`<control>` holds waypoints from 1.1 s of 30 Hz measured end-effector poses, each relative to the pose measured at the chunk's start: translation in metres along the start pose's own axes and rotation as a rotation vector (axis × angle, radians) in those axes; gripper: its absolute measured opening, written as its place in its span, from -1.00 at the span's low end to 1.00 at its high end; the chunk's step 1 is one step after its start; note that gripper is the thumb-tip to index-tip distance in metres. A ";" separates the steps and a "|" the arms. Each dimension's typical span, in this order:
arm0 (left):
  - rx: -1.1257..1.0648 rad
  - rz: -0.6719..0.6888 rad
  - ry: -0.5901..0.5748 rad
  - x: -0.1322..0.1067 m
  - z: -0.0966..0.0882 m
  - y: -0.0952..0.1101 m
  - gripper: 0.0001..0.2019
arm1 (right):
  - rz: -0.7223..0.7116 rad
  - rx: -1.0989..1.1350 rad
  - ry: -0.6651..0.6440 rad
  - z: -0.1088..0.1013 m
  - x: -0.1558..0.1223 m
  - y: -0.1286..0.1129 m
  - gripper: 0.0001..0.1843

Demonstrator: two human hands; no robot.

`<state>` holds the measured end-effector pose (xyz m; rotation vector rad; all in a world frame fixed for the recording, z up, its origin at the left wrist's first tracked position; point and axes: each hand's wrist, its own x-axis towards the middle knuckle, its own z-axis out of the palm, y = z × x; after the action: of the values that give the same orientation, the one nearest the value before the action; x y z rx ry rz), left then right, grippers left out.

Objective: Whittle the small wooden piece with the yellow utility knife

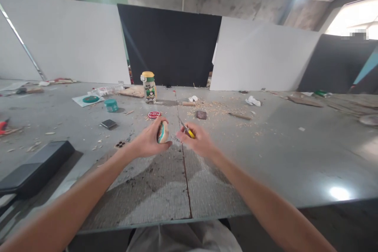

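My left hand [149, 139] is wrapped round a small rounded carved block [163, 132], pale like wood with a teal stripe. In my right hand [199, 139] is a yellow-handled knife [189, 130], its thin blade pointing up and away to the left. The blade is apart from the block. Both hands are above the near middle of the grey table [265, 157], on either side of a dark seam. A round red lid-like disc [154, 115] lies just beyond my left hand, and a dark brownish block [201, 115] lies beyond my right.
A yellow-capped bottle [149, 88] stands at the back, left of centre. A teal jar [111, 105], a small black square [108, 124] and a dark case [38, 167] are on the left. Wood shavings, a slim wooden-handled tool [240, 116] and crumpled tissue [253, 101] lie right.
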<state>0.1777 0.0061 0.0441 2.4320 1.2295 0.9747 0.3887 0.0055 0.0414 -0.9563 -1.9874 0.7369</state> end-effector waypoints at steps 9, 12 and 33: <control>-0.034 0.126 -0.126 -0.005 0.006 0.016 -0.45 | -0.003 0.074 -0.089 0.012 -0.006 -0.007 -0.66; -0.020 0.159 -0.214 -0.005 0.008 0.013 -0.43 | -0.027 0.069 -0.065 0.011 -0.005 -0.006 -0.71; 0.039 0.036 -0.233 0.001 0.004 0.002 -0.35 | -0.135 -0.904 -0.124 -0.008 -0.008 0.007 -0.84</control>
<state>0.1817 0.0058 0.0426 2.5203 1.1371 0.6584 0.4016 0.0038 0.0368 -1.2628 -2.5036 -0.2428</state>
